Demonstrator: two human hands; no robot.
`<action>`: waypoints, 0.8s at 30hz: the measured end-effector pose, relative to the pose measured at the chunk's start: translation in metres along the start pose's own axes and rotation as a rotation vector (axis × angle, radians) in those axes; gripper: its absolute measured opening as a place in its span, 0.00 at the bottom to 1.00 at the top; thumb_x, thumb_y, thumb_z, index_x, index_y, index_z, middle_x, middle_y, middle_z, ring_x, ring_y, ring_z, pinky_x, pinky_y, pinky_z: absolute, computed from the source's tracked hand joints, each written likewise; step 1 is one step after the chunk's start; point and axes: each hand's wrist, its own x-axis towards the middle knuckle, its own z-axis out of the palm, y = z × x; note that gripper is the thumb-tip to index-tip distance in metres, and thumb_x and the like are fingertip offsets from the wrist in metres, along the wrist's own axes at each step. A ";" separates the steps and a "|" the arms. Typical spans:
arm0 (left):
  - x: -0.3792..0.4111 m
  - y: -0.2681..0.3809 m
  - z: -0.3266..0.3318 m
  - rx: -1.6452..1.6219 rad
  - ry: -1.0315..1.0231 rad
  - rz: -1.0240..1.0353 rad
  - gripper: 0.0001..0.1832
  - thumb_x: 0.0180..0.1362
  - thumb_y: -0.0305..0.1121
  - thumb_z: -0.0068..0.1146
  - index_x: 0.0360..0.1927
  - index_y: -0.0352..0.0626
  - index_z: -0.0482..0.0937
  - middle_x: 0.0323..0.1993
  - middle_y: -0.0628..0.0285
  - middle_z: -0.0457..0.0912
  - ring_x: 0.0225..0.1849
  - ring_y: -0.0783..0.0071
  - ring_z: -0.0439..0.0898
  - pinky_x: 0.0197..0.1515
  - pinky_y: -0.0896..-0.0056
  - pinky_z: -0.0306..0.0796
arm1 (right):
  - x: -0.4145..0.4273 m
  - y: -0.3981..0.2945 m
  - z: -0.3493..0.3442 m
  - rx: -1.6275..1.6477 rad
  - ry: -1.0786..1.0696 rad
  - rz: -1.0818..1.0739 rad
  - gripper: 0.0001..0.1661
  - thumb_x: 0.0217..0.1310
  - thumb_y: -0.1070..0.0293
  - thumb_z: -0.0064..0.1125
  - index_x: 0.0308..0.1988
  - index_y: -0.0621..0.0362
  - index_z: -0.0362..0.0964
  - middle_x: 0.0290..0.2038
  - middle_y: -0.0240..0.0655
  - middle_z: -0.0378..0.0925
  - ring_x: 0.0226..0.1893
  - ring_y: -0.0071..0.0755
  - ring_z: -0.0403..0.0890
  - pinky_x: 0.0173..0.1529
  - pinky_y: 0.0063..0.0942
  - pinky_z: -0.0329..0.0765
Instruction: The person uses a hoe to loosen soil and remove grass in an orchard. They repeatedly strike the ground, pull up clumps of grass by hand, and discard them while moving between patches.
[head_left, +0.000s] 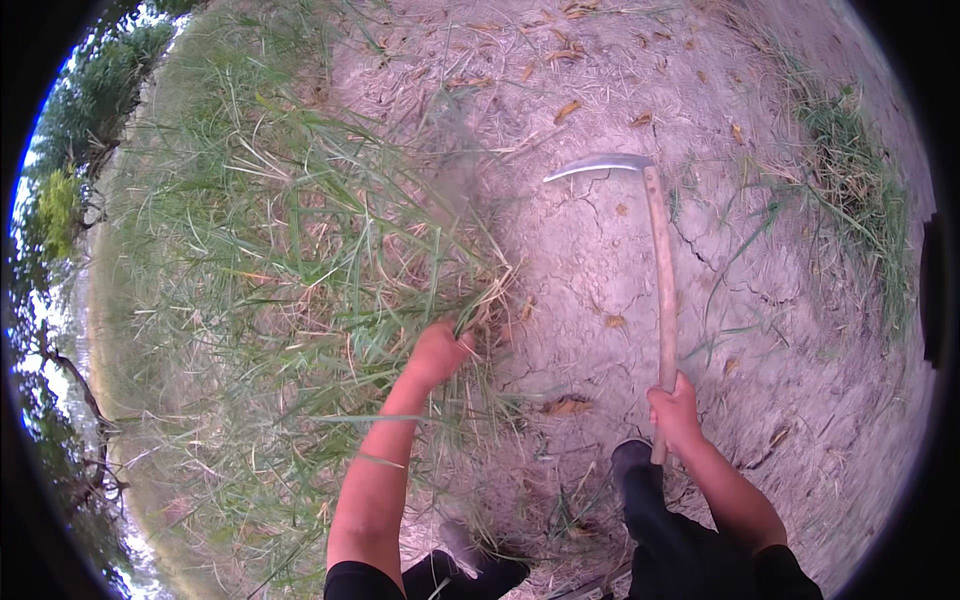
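My left hand (442, 351) is closed on a bunch of long grass (480, 300) at the right edge of a dense green stand. Its fingertips are partly hidden by the blades. In my right hand (675, 412) is the lower part of the long wooden handle of a sickle (663, 277). The handle points away from me, and the curved metal blade (604, 161) at its far end points left, over bare cracked soil and apart from the grass.
Tall grass (247, 247) covers the left side. Dry, cracked soil (615, 285) with scattered brown leaves lies to the right. Another grass clump (847, 165) grows at the far right. My shoe (632, 454) is near the handle's lower end. Trees (90, 112) stand at the left rim.
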 end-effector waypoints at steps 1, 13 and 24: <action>-0.001 -0.004 0.003 0.128 -0.062 -0.079 0.14 0.52 0.36 0.53 0.36 0.36 0.76 0.33 0.45 0.80 0.38 0.52 0.80 0.42 0.60 0.73 | 0.010 -0.007 0.015 0.038 0.020 -0.026 0.08 0.51 0.74 0.54 0.32 0.60 0.62 0.17 0.28 0.64 0.12 0.20 0.65 0.15 0.23 0.64; 0.040 0.080 -0.009 0.892 0.009 0.407 0.34 0.46 0.32 0.55 0.61 0.43 0.61 0.63 0.51 0.56 0.65 0.51 0.55 0.65 0.50 0.51 | -0.044 0.030 0.055 -0.594 -0.504 -0.104 0.17 0.46 0.68 0.59 0.36 0.65 0.64 0.23 0.45 0.74 0.25 0.36 0.77 0.31 0.36 0.72; 0.033 0.024 0.013 0.705 -0.058 -0.192 0.23 0.50 0.32 0.52 0.52 0.41 0.67 0.45 0.56 0.74 0.51 0.61 0.71 0.51 0.61 0.64 | -0.018 -0.010 0.055 -0.252 -0.253 -0.017 0.12 0.50 0.72 0.56 0.34 0.63 0.63 0.19 0.32 0.69 0.15 0.23 0.70 0.18 0.27 0.66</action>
